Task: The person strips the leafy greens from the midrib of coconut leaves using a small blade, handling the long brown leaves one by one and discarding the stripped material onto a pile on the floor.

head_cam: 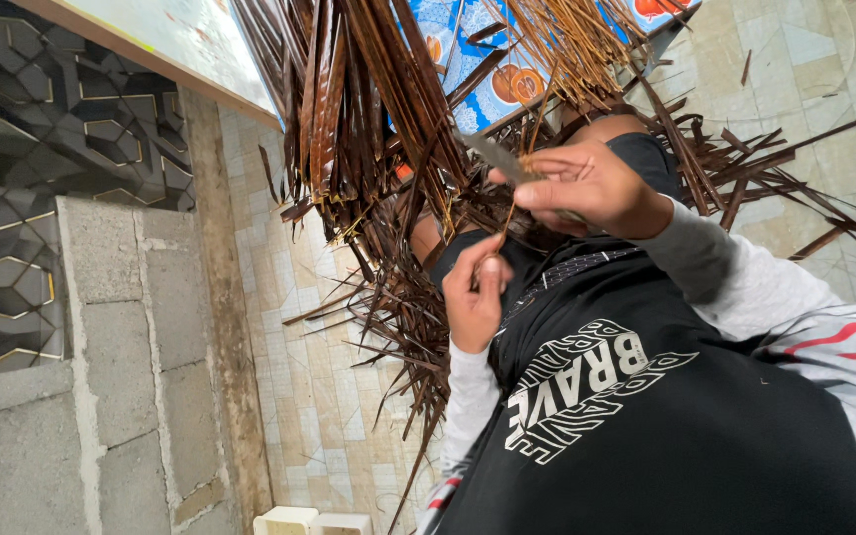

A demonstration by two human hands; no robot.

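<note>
My right hand point(591, 186) grips a knife with a grey blade point(492, 156) that points into a heap of brown dried palm leaves point(369, 129). Just below it, my left hand point(476, 295) pinches a thin leaf strip point(509, 220) that runs up toward the blade. Both hands work close together over my lap, above my black printed shirt point(646, 426) with grey sleeves. The leaf heap hides my knees and much of what lies under it.
Loose brown leaf strips point(745, 168) lie scattered on the pale tiled floor point(319, 386). A grey block wall point(121, 367) and a dark patterned panel point(52, 119) run along one side. A blue printed mat point(487, 79) lies beneath the leaves. White boxes point(309, 521) sit at the frame's edge.
</note>
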